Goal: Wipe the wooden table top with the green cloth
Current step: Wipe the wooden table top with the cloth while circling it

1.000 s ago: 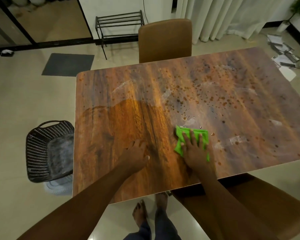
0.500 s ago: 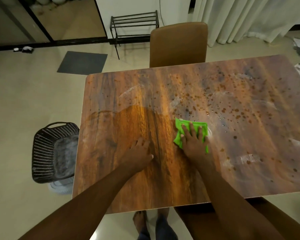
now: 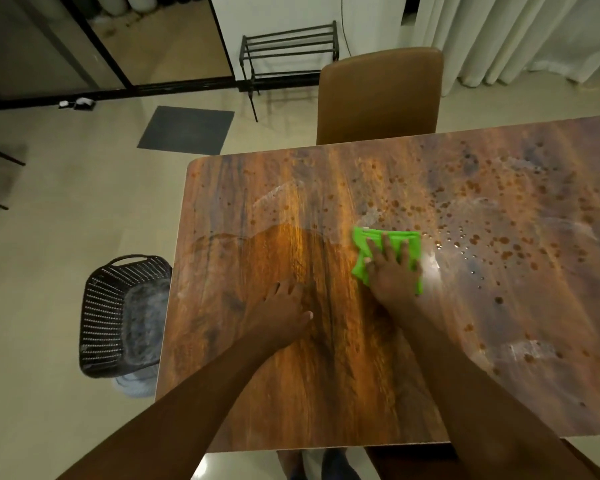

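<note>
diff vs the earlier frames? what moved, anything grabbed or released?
The right hand has pushed the green cloth slightly away from the person, up to the edge of the spotted, unwiped area of the wooden table top. Nothing grabbed or released: that hand stays flat on the cloth. The left hand stays flat on the wiped part. Basket unmoved; the camera shifted.

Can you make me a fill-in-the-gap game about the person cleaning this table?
1. The right hand presses flat on a ____ cloth.
2. The left hand rests flat on the ____ top.
3. On the floor left of the table stands a black ____.
4. Brown spots cover the side of the table to the ____ of the cloth.

Missing words: green; table; basket; right
</note>
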